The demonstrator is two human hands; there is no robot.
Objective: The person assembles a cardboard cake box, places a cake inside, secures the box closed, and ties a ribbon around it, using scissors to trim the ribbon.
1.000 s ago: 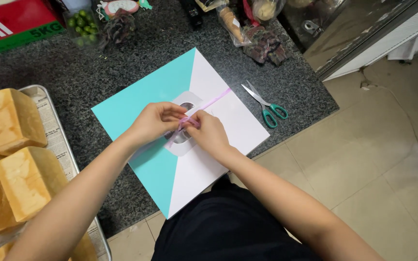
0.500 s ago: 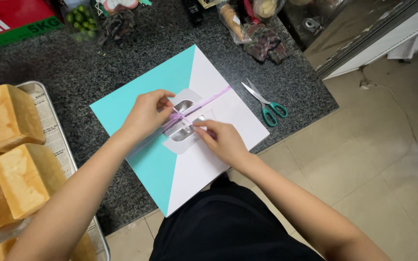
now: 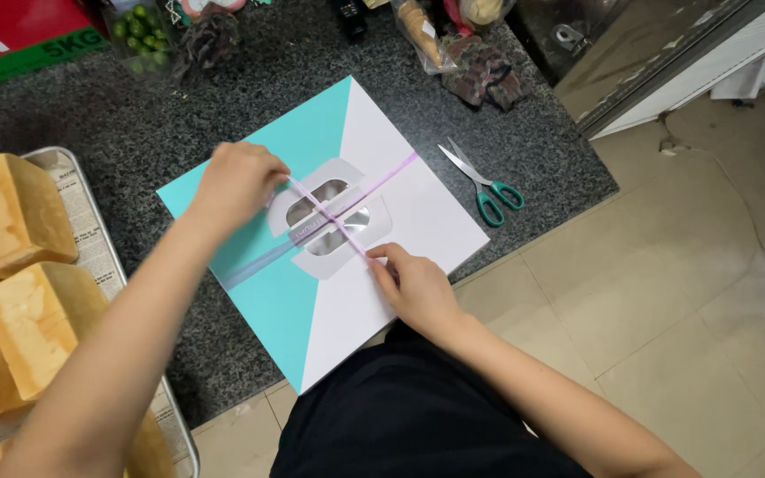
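Note:
A flat square box (image 3: 400, 212), half turquoise and half white with a clear window in its lid, lies on a dark speckled counter (image 3: 117, 133). A thin lilac ribbon (image 3: 382, 174) crosses the lid in an X over the window. My left hand (image 3: 236, 181) pinches one ribbon end at the upper left of the window. My right hand (image 3: 413, 288) pinches the other end at the lower right of the window. The two hands are apart, with the ribbon stretched between them.
Green-handled scissors (image 3: 482, 184) lie right of the box. A metal tray (image 3: 90, 257) lined with newspaper holds several square bread loaves (image 3: 11, 212) at the left. A red carton (image 3: 11, 35), green fruit (image 3: 135, 26) and bagged items (image 3: 453, 44) sit along the back. Tiled floor (image 3: 666, 292) is at the right.
My hands were together over the window a second ago. They have pulled apart along a diagonal, left hand up-left and right hand down-right, drawing the ribbon taut.

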